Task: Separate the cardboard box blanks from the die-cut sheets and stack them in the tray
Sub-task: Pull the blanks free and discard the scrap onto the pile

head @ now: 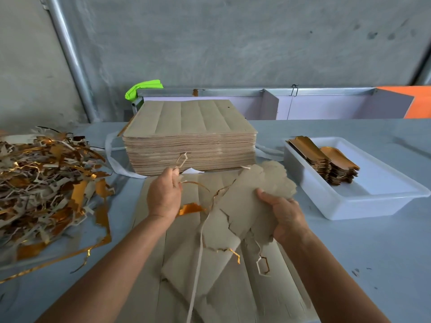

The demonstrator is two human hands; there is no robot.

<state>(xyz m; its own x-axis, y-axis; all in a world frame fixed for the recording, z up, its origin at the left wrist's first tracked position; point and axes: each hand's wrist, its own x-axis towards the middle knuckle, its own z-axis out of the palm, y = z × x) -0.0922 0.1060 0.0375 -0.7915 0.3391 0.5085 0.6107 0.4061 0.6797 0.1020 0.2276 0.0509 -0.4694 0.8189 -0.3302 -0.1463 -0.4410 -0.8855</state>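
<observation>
My right hand [285, 214] grips a bunch of grey cardboard blanks [247, 201] above the table, with thin waste strips dangling from them. My left hand [164, 194] pinches a thin waste strip [182, 160] that still runs to the bunch. Under both hands lies a flat die-cut sheet [228, 297]. A tall stack of die-cut sheets [189, 134] stands behind the hands. At the right a white tray [354, 203] holds two stacks of gold-faced blanks [324, 159].
A big heap of gold and grey waste strips [46, 183] covers the left of the grey table [373, 252]. Behind the stack run a metal frame [233, 92], a green object [143, 88] and an orange panel [417, 103]. White strapping [112, 157] lies beside the stack.
</observation>
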